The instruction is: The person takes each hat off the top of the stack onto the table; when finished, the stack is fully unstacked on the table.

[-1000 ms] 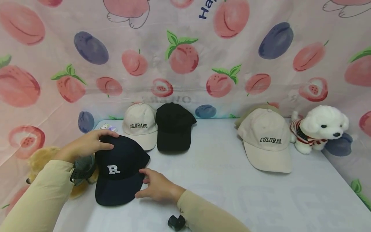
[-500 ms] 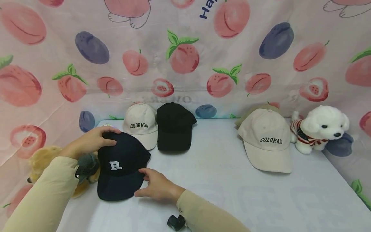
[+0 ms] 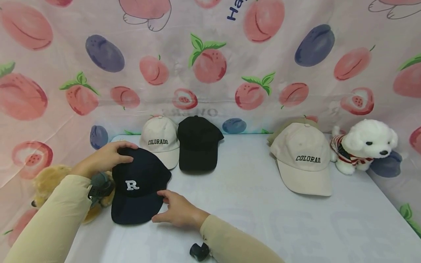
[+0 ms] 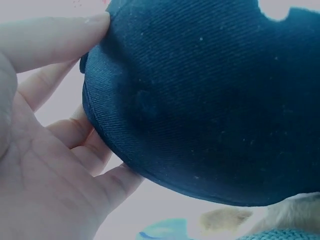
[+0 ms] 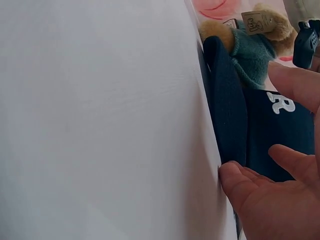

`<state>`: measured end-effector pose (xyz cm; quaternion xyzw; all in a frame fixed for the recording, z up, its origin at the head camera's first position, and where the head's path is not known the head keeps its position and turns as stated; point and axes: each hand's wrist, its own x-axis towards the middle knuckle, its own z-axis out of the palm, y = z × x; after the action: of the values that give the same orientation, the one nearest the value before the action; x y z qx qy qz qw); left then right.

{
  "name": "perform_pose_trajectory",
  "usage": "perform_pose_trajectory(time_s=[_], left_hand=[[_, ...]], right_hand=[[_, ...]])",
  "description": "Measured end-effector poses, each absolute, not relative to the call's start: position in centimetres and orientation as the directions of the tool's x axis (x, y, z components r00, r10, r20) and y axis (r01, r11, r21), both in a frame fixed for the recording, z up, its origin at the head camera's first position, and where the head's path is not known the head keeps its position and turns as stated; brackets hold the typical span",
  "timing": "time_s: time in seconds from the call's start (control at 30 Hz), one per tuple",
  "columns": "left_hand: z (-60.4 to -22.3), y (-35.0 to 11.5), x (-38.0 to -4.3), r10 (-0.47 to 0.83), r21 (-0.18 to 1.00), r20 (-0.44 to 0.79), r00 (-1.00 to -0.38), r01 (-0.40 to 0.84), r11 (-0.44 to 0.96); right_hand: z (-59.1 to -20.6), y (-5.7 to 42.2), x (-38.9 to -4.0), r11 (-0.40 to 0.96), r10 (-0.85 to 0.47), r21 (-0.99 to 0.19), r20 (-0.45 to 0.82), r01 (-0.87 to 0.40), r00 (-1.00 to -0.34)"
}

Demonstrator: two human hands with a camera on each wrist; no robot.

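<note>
A fruit-print backdrop (image 3: 263, 54) rises behind the white tabletop (image 3: 250, 208); lower left, the left hand (image 3: 103, 159) pinches a navy cap (image 3: 141, 193), the right hand (image 3: 179, 210) wide-fingered at its side.

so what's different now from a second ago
The navy cap has moved a little away from the person and slightly to the right. The left hand, pinching its crown, has gone along with it. Nothing was newly taken hold of or let go. The right hand stays beside the brim; the black cap and white plush dog look unmoved.
</note>
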<state>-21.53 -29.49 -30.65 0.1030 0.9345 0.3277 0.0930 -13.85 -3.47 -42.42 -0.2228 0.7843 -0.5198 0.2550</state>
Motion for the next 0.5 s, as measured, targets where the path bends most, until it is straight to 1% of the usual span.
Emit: perform_pose_trajectory(time_s=[0.17, 0.5], left_hand=[[-30.5, -29.4, -21.7, 0.223, 0.659, -0.094, -0.97, 0.107, 0.744], [-29.6, -27.8, -21.3, 0.238, 0.671, -0.023, -0.971, 0.161, 0.723]], right_hand=[[-42.3, -3.3, -13.8, 0.374, -0.61, -0.922, -0.16, -0.104, -0.776], [-41.9, -2.1, -13.6, 0.394, -0.602, -0.912, -0.167, -0.109, -0.781]])
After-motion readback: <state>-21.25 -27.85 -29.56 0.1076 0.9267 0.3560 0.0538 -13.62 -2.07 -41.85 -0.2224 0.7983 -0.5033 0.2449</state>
